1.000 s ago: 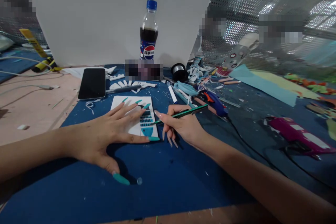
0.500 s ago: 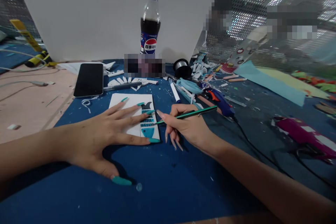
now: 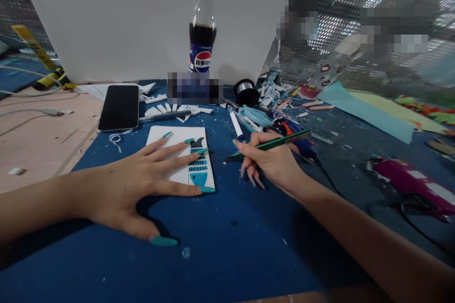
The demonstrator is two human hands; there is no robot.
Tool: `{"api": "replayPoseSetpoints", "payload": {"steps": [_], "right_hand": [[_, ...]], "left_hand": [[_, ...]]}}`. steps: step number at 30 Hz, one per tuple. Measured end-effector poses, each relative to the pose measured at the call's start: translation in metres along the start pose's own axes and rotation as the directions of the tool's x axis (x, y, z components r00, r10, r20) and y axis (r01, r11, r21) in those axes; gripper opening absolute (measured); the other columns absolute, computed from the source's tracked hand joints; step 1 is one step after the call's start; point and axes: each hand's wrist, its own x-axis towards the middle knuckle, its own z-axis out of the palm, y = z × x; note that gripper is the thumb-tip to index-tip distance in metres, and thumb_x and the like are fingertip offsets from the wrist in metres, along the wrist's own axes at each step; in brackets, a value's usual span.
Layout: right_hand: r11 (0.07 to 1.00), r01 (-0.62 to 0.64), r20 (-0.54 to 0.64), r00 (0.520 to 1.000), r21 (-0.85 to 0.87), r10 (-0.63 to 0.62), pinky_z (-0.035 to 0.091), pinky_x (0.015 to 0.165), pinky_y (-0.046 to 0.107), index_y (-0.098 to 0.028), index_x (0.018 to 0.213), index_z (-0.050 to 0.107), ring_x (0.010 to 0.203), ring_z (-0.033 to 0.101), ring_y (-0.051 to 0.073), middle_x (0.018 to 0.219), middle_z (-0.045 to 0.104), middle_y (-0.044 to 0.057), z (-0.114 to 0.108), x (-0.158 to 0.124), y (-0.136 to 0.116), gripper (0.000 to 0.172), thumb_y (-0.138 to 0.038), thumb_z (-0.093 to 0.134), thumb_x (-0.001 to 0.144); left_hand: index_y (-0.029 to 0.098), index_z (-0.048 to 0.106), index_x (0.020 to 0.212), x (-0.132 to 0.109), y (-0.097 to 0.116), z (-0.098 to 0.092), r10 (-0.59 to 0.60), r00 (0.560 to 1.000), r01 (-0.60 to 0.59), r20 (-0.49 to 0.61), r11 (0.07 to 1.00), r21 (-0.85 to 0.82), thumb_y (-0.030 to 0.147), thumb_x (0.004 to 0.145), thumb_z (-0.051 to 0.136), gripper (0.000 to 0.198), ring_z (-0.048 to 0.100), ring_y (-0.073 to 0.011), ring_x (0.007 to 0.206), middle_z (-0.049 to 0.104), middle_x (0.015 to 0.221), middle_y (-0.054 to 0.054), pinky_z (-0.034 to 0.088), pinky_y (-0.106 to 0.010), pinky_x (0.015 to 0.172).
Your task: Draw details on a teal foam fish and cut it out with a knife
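Observation:
My left hand [image 3: 152,170] lies flat with its fingers spread, pressing on a white card [image 3: 159,133] on the blue tabletop. On that card's right side is a blue and black fish-bone figure [image 3: 198,179], made of a head, striped segments and a dark tail. Fingers of my left hand cover parts of the card and figure. My right hand [image 3: 272,161] is closed around slim green and black tweezers [image 3: 273,143]. Their tip points left, just off the card's right edge, and I cannot make out anything held in it.
A cola bottle [image 3: 202,33] stands at the back, near a black phone [image 3: 120,108] and a wire spool [image 3: 246,92]. A white-and-blue marker [image 3: 235,122], a blue glue gun [image 3: 302,144] with its cord, and a magenta tool [image 3: 408,180] lie to the right among scraps.
My right hand has moved right with the tweezers, taking their tip from the fish figure to beyond the card's edge. My left hand stays spread on the card.

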Motion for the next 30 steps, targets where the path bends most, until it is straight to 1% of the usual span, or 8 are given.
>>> {"api": "replayPoseSetpoints", "payload": {"steps": [3,6,9,13,18,22,28,30], "right_hand": [[1.0,0.007,-0.021,1.0,-0.018,-0.007,0.033,0.022,0.014,-0.019,0.051,0.045,0.025,0.047,0.007,0.04,0.057,-0.002,-0.008,0.003,-0.002,0.047,-0.041,0.08,0.073],[0.998,0.054,0.006,0.999,-0.027,-0.054,0.029,0.021,0.013,-0.019,0.052,0.045,0.024,0.044,0.005,0.04,0.057,-0.003,-0.004,0.001,-0.006,0.046,-0.04,0.078,0.076],[0.997,0.069,0.054,0.996,-0.02,-0.068,0.035,0.025,0.014,-0.019,0.054,0.047,0.027,0.048,0.006,0.043,0.059,-0.003,0.007,-0.003,-0.006,0.043,-0.039,0.074,0.081],[0.997,0.071,0.115,0.991,-0.015,-0.069,0.044,0.031,0.015,-0.018,0.056,0.049,0.034,0.056,0.008,0.046,0.061,-0.002,0.015,-0.004,-0.002,0.04,-0.04,0.075,0.08],[0.998,0.056,0.137,0.989,-0.014,-0.053,0.045,0.033,0.016,-0.019,0.056,0.049,0.035,0.056,0.008,0.047,0.061,-0.002,0.018,-0.003,-0.003,0.041,-0.041,0.075,0.078],[0.999,0.047,0.141,0.989,-0.018,-0.044,0.045,0.035,0.016,-0.019,0.056,0.049,0.036,0.055,0.007,0.048,0.061,-0.001,0.02,-0.004,-0.005,0.041,-0.042,0.076,0.077],[0.999,0.041,0.132,0.991,-0.014,-0.039,0.045,0.034,0.017,-0.019,0.056,0.049,0.036,0.056,0.008,0.048,0.061,-0.001,0.021,-0.004,-0.005,0.041,-0.041,0.076,0.077],[0.999,0.032,0.132,0.991,-0.011,-0.03,0.044,0.034,0.017,-0.019,0.056,0.049,0.036,0.055,0.008,0.048,0.061,-0.001,0.022,-0.004,-0.005,0.042,-0.043,0.076,0.076]], "left_hand": [[0.046,0.03,0.148,-0.001,0.0,0.0,0.004,1.0,-0.004,0.001,1.0,0.001,0.069,0.075,0.067,0.085,0.014,-0.0498,0.143,0.009,0.163,-0.001,0.005,-0.076,0.11],[0.046,0.029,0.149,-0.001,0.0,0.001,0.002,1.0,-0.002,0.004,1.0,0.013,0.068,0.076,0.066,0.084,0.014,-0.0488,0.144,0.007,0.164,-0.001,0.003,-0.074,0.111],[0.046,0.026,0.15,0.0,0.0,0.0,0.011,1.0,-0.011,0.015,1.0,0.022,0.066,0.078,0.066,0.085,0.012,-0.0481,0.145,0.005,0.164,-0.002,0.003,-0.074,0.11],[0.045,0.027,0.15,0.001,-0.001,0.0,0.018,1.0,-0.019,0.024,1.0,0.02,0.066,0.077,0.067,0.086,0.012,-0.0498,0.144,0.005,0.164,-0.004,0.004,-0.076,0.108],[0.044,0.03,0.149,0.0,0.0,0.001,0.003,1.0,-0.003,0.004,1.0,0.01,0.063,0.078,0.067,0.082,0.014,-0.0492,0.144,0.006,0.163,-0.003,0.003,-0.074,0.11],[0.044,0.031,0.149,0.001,0.0,0.001,0.013,1.0,-0.014,-0.011,1.0,-0.003,0.064,0.078,0.067,0.082,0.015,-0.05,0.143,0.007,0.163,-0.003,0.003,-0.075,0.109],[0.044,0.029,0.149,0.002,0.0,0.0,0.003,1.0,-0.003,0.019,1.0,0.006,0.064,0.078,0.066,0.083,0.014,-0.0516,0.143,0.006,0.163,-0.005,0.005,-0.079,0.106],[0.045,0.03,0.149,0.002,0.0,0.0,0.009,1.0,-0.009,0.008,1.0,-0.004,0.064,0.077,0.067,0.083,0.015,-0.0513,0.142,0.006,0.163,-0.004,0.004,-0.078,0.107]]}}
